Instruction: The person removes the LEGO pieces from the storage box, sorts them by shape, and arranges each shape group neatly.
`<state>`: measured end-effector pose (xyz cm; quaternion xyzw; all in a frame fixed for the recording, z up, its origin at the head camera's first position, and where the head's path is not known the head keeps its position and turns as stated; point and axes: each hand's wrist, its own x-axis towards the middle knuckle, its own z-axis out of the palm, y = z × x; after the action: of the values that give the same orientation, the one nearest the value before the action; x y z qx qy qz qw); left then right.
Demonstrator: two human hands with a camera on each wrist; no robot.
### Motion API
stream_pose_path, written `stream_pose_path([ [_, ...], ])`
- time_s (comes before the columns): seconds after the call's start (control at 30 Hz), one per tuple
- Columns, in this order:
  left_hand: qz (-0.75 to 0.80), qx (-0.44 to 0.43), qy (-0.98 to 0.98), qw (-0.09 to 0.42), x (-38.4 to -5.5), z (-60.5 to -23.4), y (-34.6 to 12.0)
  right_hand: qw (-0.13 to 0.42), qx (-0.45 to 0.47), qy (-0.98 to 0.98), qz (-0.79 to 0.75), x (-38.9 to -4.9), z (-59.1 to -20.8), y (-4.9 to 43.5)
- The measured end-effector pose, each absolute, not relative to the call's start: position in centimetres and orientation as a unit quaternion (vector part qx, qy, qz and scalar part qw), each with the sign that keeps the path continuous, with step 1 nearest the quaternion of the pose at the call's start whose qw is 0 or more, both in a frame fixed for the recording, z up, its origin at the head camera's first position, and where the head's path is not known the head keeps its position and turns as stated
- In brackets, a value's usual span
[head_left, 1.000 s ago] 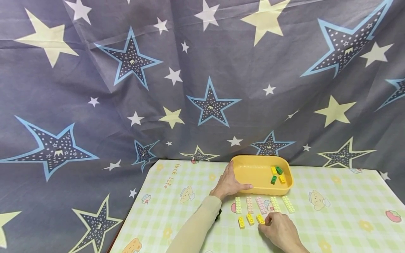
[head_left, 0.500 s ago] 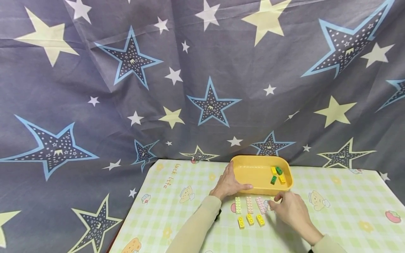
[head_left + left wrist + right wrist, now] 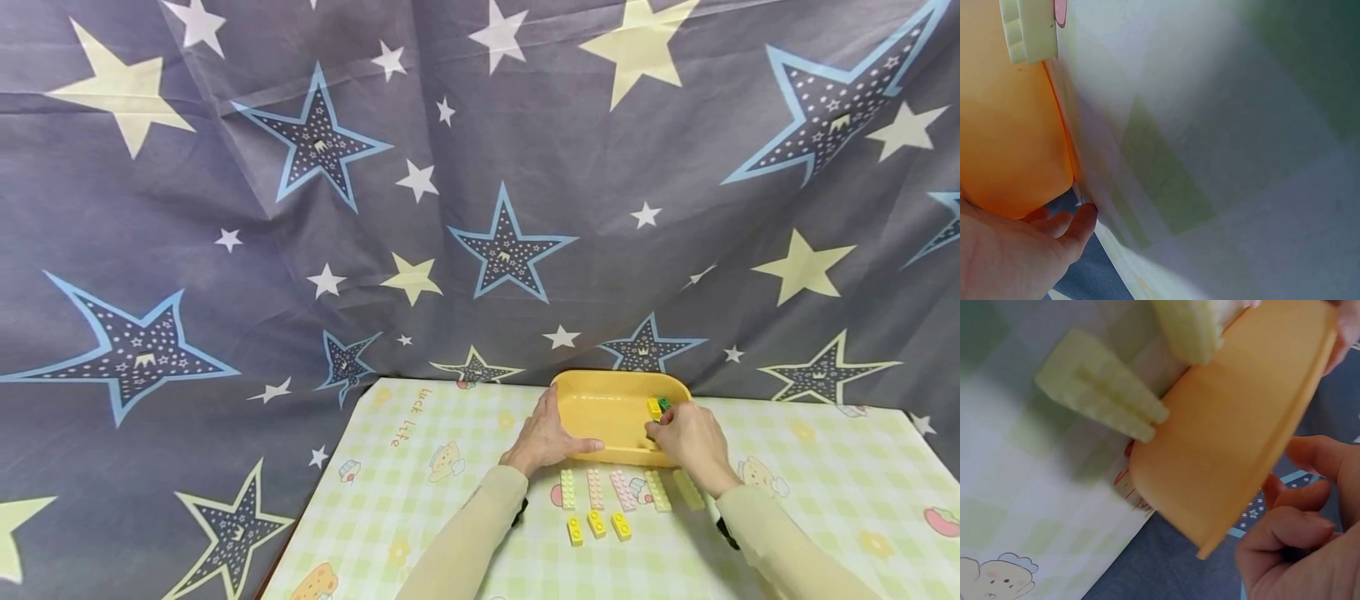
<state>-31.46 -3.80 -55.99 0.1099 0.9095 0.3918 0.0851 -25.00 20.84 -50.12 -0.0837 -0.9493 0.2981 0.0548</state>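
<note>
My left hand [image 3: 542, 435] grips the left end of the yellow tray [image 3: 592, 417], its thumb over the near rim. In the left wrist view, that hand's fingers [image 3: 1079, 231] lie around the tray's outer wall. At the tray's right end, my right hand [image 3: 696, 440] reaches over the rim with bent fingers among small toy bricks. A yellow brick [image 3: 654, 407] and a green brick [image 3: 664, 404] show beyond its fingertips; the other bricks there are mostly covered. The right wrist view shows this hand's fingers [image 3: 1319, 450] behind the rim, their tips partly hidden, so a hold cannot be confirmed.
In front of the tray stands a row of long studded bricks, including a pink brick [image 3: 595, 489] and a pale yellow-green brick [image 3: 688, 490]. Nearer lie three short yellow bricks, one the middle yellow brick [image 3: 596, 523]. A star-patterned cloth [image 3: 420, 333] hangs behind the table.
My right hand has left the rightmost short yellow brick, passed over the long bricks and gone into the tray's right end. My left hand has stayed on the tray.
</note>
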Motion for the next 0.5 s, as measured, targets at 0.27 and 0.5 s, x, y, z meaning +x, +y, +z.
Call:
stream_pose_path([
  [0.27,0.384,0.106,0.913,0.084,-31.4,-55.7,-3.8,0.031,-0.088,-0.958,0.273,-26.8,-50.9,20.6],
  [0.5,0.376,0.108,0.916,0.083,-31.4,-55.8,-3.8,0.006,-0.085,-0.964,0.251,-27.8,-51.8,20.5],
])
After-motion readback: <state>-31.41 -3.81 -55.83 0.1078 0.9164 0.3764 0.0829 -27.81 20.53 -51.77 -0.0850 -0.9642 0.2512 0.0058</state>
